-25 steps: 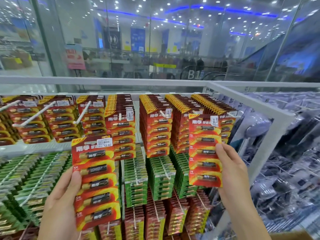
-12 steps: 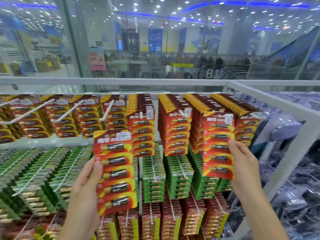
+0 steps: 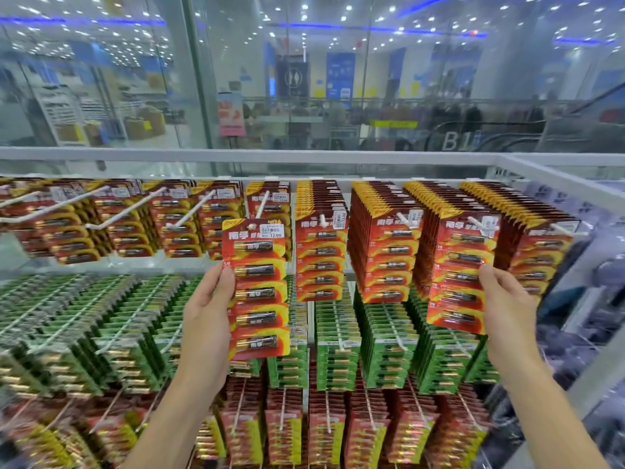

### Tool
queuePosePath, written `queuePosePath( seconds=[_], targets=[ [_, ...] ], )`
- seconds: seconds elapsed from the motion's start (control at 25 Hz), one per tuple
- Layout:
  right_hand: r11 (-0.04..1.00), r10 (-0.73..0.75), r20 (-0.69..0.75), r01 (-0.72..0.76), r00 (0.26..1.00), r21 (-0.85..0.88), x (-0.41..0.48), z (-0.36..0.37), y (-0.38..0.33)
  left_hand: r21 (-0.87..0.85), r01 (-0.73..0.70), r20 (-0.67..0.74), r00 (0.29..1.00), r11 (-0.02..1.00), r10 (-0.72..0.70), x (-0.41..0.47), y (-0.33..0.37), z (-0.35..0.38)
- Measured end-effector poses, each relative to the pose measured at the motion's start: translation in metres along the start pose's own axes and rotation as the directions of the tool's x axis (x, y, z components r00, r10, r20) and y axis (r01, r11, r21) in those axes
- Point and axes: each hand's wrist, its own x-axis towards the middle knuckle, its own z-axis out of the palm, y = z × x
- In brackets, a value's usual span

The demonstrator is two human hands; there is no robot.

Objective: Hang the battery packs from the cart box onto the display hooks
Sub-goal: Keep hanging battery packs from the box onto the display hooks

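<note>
Now, stage: both packs are being lined up with top-row hooks.
Left hand (image 3: 206, 319): is gripping the left pack (image 3: 257, 289) by its left edge, thumb on front.
Right hand (image 3: 507, 306): is pinching the right pack (image 3: 461, 275) at its right edge, fingers behind.
Left pack: is hovering in front of a part-filled hook (image 3: 262, 206), hole near the tip, not threaded as far as I can tell.
Right pack: is sitting at a full row's hook tip (image 3: 480, 223); on or off, cannot tell.
Handling: card strips are looking light, stiff-ish, bendy lengthwise; blister fronts slick.
Hold: probably best gripping mid-edge, keeping the top hole free.
Risk: strip is likely flexing, hole missing the tip.
</note>
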Motion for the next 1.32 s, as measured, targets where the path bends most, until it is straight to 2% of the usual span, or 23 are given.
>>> queuePosePath(
  seconds=[0.36,0.64,0.88,0.96,1.08,1.2,1.32],
  targets=[
    [0.997,-0.028,-0.038,0.025,0.999,-0.08,0.017,0.001,0.015,0.182,0.018,-0.024,1.0,0.983,-0.014,0.065,-0.008,0.014],
    [0.995,-0.029,-0.065,0.022,0.998,-0.098,0.03,0.003,0.022,0.277,-0.059,-0.088,0.992,0.959,0.086,0.137,-0.026,0.029],
    [0.991,-0.101,-0.079,0.094,0.992,-0.092,0.035,0.001,0.033,0.386,-0.076,-0.176,0.972,0.919,0.155,0.181,-0.052,0.028],
    [0.99,-0.114,-0.079,0.106,0.99,-0.099,0.035,-0.002,0.036,0.424,-0.105,-0.193,0.96,0.899,0.203,0.179,-0.054,0.028],
    [0.989,-0.109,-0.087,0.1,0.99,-0.105,0.027,-0.009,0.045,0.402,-0.155,-0.14,0.964,0.903,0.228,0.157,-0.054,0.024],
    [0.989,-0.087,-0.091,0.074,0.992,-0.131,0.011,-0.019,0.057,0.441,-0.145,-0.052,0.981,0.886,0.187,0.117,-0.063,0.011],
    [0.987,-0.013,-0.083,-0.001,0.996,-0.158,-0.015,-0.034,0.075,0.398,-0.12,0.017,0.992,0.91,0.123,0.062,-0.071,-0.002]
  ],
)
